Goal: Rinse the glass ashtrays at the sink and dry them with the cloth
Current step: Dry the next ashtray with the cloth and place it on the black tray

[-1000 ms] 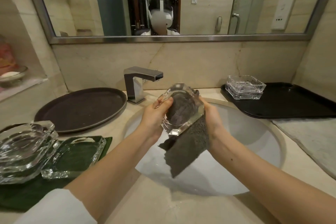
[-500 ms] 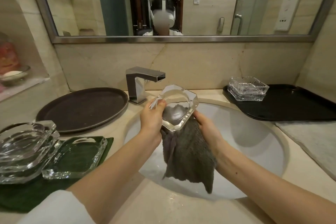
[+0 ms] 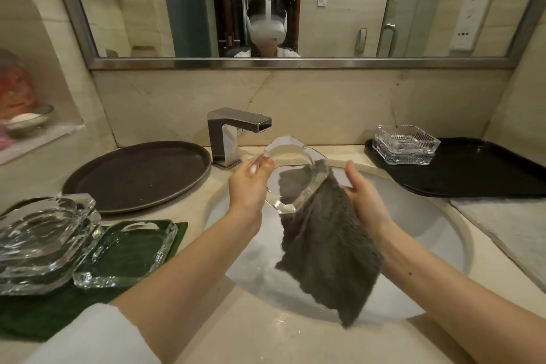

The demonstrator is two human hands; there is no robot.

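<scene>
Since half a second ago our cloth (image 3: 328, 254) has slid lower, baring more of the ashtray (image 3: 295, 171). We hold it mid-frame over the sink (image 3: 437, 233) so drips fall there: left hand (image 3: 249, 186) fingers pinching its rim, right hand (image 3: 365, 198) gripping the cloth.

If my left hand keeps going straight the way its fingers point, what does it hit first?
Probably the faucet: the left hand, gripping the glass ashtray, points up toward its base, though depth is hard to judge.

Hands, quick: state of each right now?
Left hand: holding the glass ashtray by its rim.
Right hand: gripping the grey cloth against the ashtray.
</scene>
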